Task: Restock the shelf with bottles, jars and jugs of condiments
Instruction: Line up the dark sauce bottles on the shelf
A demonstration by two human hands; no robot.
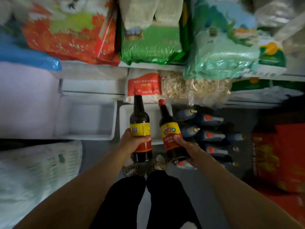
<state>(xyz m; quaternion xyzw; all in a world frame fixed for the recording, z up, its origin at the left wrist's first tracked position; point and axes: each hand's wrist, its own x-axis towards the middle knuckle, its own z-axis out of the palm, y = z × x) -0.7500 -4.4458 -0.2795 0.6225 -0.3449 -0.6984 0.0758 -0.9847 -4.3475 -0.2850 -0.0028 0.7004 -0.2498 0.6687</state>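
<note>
At 12 o'clock from the feet, head view: two dark condiment bottles are held upright, apparently for carrying to the shelf (92,94). Left hand (134,142) is wrapped closed around the lower label of the left bottle (140,129). Right hand (184,150) is clamped around the right bottle (171,134), tilted toward 11 o'clock. More bottles (209,134) lie at 3 o'clock.

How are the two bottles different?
The left bottle stands nearly straight, showing its barcode side; the right bottle leans left, showing its front label. The right bottle's red cap shows clearly; the left bottle's is harder to make out. Both are dark, with yellow and red labels, one per hand.
</note>
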